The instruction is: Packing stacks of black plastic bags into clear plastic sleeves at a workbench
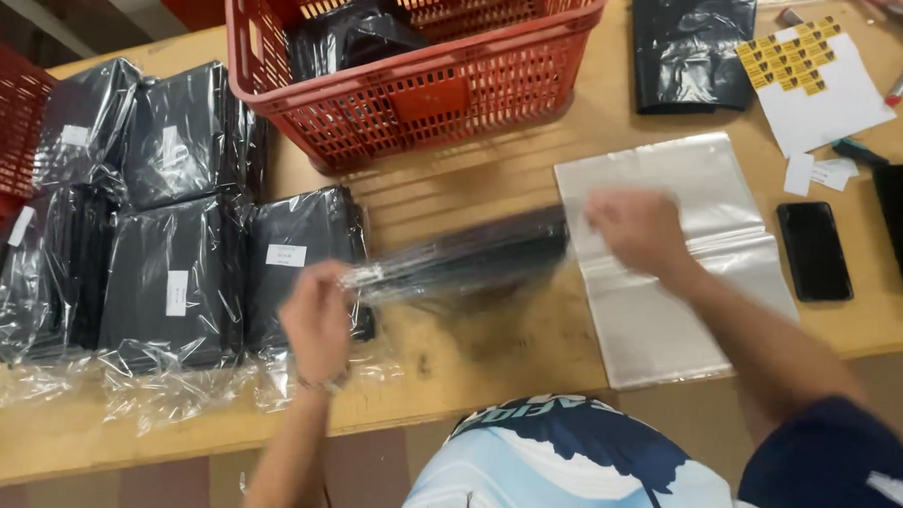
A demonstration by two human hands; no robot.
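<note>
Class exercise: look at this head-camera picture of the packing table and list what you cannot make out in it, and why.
- Head view: the bagged black item between the left hand and right hand is motion-blurred; the grip is unclear.
- The red basket is cut off by the top edge.
- The yellow sticker sheet: print too small.
- The stacked black packets: labels too small.

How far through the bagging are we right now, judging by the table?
Done: several clear-bagged black packs, most with white labels, lie stacked at the table's left. In hand: the left hand and right hand hold one black pack in a clear sleeve, blurred by motion. Left: black items remain in the red basket, another black bag lies behind, empty clear bags and a sticker sheet wait at right.
</note>
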